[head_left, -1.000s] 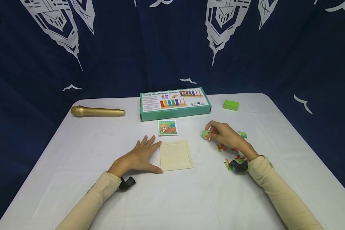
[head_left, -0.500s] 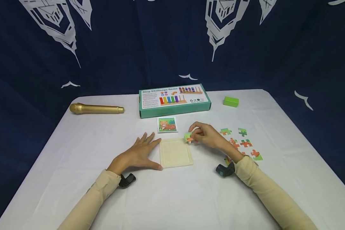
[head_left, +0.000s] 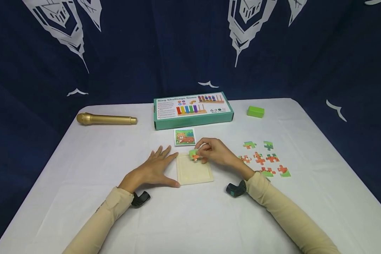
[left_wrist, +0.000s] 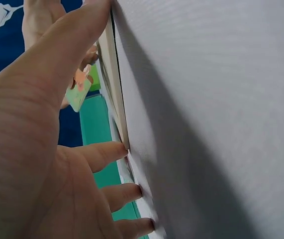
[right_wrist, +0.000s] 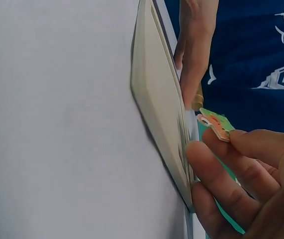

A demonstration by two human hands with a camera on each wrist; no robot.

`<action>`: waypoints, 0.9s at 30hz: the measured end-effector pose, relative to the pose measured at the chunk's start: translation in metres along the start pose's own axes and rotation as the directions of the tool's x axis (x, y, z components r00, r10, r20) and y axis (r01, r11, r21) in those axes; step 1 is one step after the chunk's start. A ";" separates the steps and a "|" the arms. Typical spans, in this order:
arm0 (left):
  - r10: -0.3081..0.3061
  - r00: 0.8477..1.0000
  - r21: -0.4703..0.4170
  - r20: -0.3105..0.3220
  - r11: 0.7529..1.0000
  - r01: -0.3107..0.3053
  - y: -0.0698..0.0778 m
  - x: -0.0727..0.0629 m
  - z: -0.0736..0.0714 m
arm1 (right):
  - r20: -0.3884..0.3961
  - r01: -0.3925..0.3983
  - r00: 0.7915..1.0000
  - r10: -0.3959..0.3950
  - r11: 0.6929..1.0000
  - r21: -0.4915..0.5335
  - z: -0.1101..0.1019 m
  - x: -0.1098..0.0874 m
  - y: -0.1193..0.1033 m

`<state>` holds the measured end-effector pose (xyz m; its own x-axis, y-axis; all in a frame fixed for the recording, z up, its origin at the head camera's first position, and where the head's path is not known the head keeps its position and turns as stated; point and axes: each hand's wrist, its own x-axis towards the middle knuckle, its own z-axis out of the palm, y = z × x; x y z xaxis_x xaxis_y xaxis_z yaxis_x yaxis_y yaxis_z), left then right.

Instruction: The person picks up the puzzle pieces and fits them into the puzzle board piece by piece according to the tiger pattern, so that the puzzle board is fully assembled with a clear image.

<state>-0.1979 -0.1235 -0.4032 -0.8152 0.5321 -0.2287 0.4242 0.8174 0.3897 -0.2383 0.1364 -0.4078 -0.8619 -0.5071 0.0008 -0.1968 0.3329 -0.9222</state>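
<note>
My right hand [head_left: 215, 151] pinches a green and orange puzzle piece [head_left: 194, 155] between thumb and finger, over the upper part of a pale, square puzzle tray [head_left: 195, 173]. In the right wrist view the piece [right_wrist: 216, 123] is tilted above the tray's surface, with other fingertips at the tray's edge. My left hand [head_left: 155, 171] lies with spread, straight fingers along the tray's left side, thumb and index fingertip right at its edge. Just behind the tray is a small tiger picture card [head_left: 184, 137]. Several loose puzzle pieces [head_left: 259, 158] lie to the right of my right hand.
A teal Ring Challenge Game box [head_left: 193, 112] stands behind the card. At the back left lies a gold microphone [head_left: 107, 119], and a green block [head_left: 255, 112] sits at the back right. Everything rests on a white-covered table [head_left: 190, 218] before a dark blue curtain [head_left: 120, 53].
My right hand has carried the puzzle piece leftward from the loose pieces to over the tray, uncovering more of those pieces. The left hand stays at the tray's edge.
</note>
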 end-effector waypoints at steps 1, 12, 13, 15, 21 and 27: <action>0.000 1.000 0.002 0.001 1.000 0.000 0.000 0.000 0.000 | 0.000 0.003 1.000 -0.003 1.000 -0.002 0.002 0.001 0.000; -0.011 1.000 -0.007 0.000 1.000 0.011 -0.001 -0.005 0.000 | 0.005 0.050 0.999 -0.050 0.992 -0.115 0.018 0.011 -0.003; -0.012 1.000 -0.008 0.001 1.000 0.012 -0.001 -0.005 0.000 | 0.007 0.047 0.999 -0.047 0.992 -0.116 0.019 0.011 -0.004; -0.010 1.000 -0.005 -0.001 1.000 0.010 -0.001 -0.005 0.000 | 0.010 0.040 0.999 -0.040 0.993 -0.108 0.020 0.011 -0.004; 0.006 1.000 -0.008 0.003 1.000 -0.006 0.001 -0.004 0.000 | -0.001 0.015 1.000 -0.015 0.993 -0.116 0.022 0.011 -0.005; 0.005 1.000 0.002 0.007 1.000 -0.005 0.002 -0.004 -0.001 | -0.005 0.017 1.000 -0.018 0.989 -0.146 0.024 0.012 -0.005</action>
<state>-0.1946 -0.1246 -0.4003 -0.8101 0.5380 -0.2331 0.4292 0.8150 0.3894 -0.2365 0.1098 -0.4121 -0.8604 -0.5092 0.0190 -0.2772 0.4364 -0.8560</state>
